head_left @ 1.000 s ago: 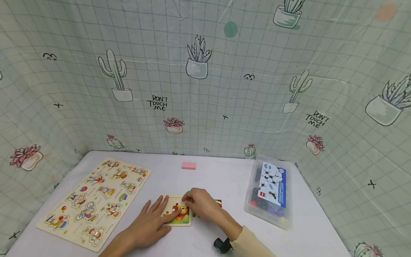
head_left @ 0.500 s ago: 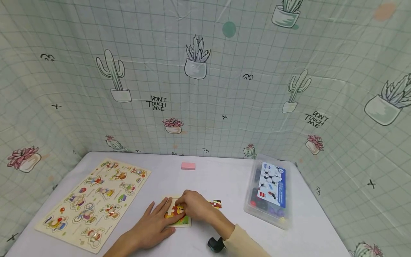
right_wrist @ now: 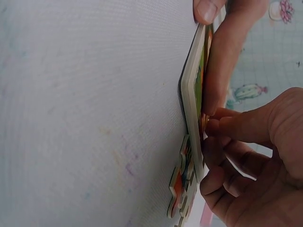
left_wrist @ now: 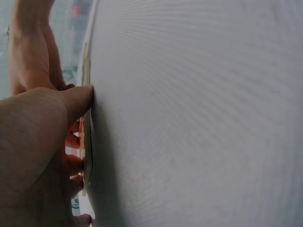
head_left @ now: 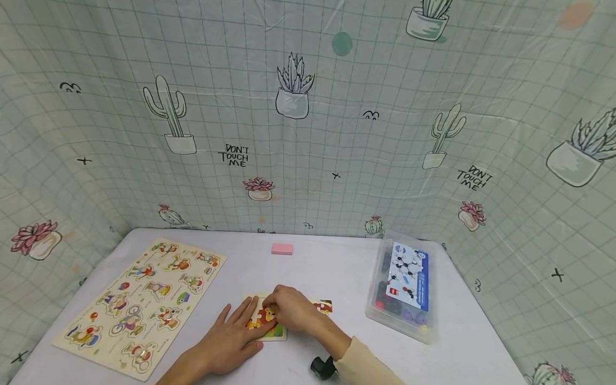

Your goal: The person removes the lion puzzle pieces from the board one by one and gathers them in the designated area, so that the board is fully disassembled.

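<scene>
My left hand [head_left: 228,339] lies with spread, mostly straight fingers on a small wooden jigsaw puzzle [head_left: 277,336]. Its index finger crosses the yellow, red and green picture; the thumb rests at the near edge. Over the upper right part of the picture, my right hand [head_left: 292,310] has its fingers curled, with thumb and index tips together at the surface. They pinch a puzzle piece that is almost wholly hidden. In the right wrist view, those fingertips touch the face of the puzzle tray [right_wrist: 189,90]. Loose puzzle pieces [right_wrist: 177,189] lie beside the tray, partly under the right hand.
A large board of cartoon figures [head_left: 144,299] lies at the left. At the right sits a clear plastic case [head_left: 404,289] with a blue and white label. A pink block [head_left: 282,249] lies toward the back. Near the right sleeve is a small black device [head_left: 322,368].
Over the first half second my right hand moved slightly left onto the picture, uncovering more of the loose pieces. The left hand shifted a little right. Since then both hands look nearly still.
</scene>
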### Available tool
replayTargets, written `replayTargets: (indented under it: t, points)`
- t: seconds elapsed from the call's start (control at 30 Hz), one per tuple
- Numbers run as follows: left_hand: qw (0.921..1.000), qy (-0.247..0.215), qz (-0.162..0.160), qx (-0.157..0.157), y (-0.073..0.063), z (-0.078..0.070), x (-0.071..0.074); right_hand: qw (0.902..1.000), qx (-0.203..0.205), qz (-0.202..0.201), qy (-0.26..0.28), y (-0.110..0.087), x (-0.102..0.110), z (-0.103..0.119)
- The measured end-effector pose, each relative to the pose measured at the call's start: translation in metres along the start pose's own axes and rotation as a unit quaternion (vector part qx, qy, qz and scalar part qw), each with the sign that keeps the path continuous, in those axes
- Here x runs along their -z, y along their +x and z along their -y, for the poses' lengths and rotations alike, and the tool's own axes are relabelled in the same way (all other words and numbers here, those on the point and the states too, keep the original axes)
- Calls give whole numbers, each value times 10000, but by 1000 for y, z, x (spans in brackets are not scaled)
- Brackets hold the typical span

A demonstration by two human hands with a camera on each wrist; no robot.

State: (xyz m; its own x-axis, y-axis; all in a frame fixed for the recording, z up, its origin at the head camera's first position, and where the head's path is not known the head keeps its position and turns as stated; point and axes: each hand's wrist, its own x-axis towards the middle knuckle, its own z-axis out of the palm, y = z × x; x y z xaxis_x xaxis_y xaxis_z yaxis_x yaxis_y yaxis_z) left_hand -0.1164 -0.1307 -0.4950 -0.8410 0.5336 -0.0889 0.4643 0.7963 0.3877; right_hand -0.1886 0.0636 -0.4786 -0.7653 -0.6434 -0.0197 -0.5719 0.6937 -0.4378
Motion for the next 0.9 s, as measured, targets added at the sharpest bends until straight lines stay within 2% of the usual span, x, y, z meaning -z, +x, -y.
replayTargets:
  t: [0.5, 0.9]
  points:
    - [10000, 58, 5, 22, 0, 0, -2, 9999, 65, -128, 24, 0, -3, -1]
    - [9999, 25, 98, 82, 1, -1, 0, 9993, -187, -193, 262, 1, -4, 0]
